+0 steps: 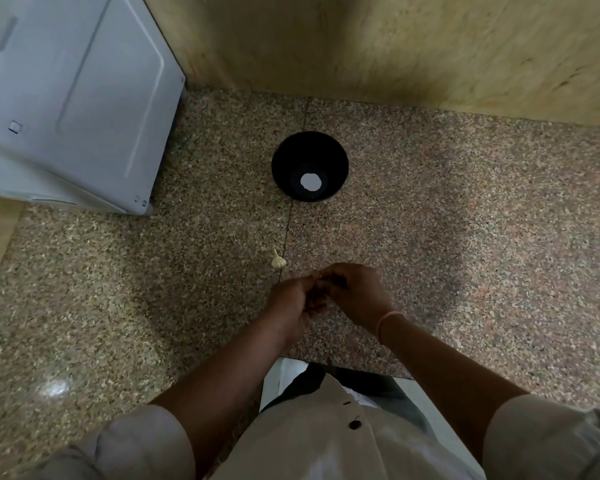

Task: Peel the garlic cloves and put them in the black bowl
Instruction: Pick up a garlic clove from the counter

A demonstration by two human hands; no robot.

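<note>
Left hand (290, 301) and right hand (355, 294) touching, fingers (333, 271) curling; cannot tell whether gripping anything. Speckled granite desk (465, 237) running to beige wall (395, 46), white appliance (66, 98) at left. Garlic bulb (278, 261) lying just beyond left hand; black bowl (284, 157) sitting farther back.

Dim overhead lighting, white glare spot on the desk (54, 388), bright reflection in the black bowl (284, 161), straight edges bowed by wide-angle distortion
</note>
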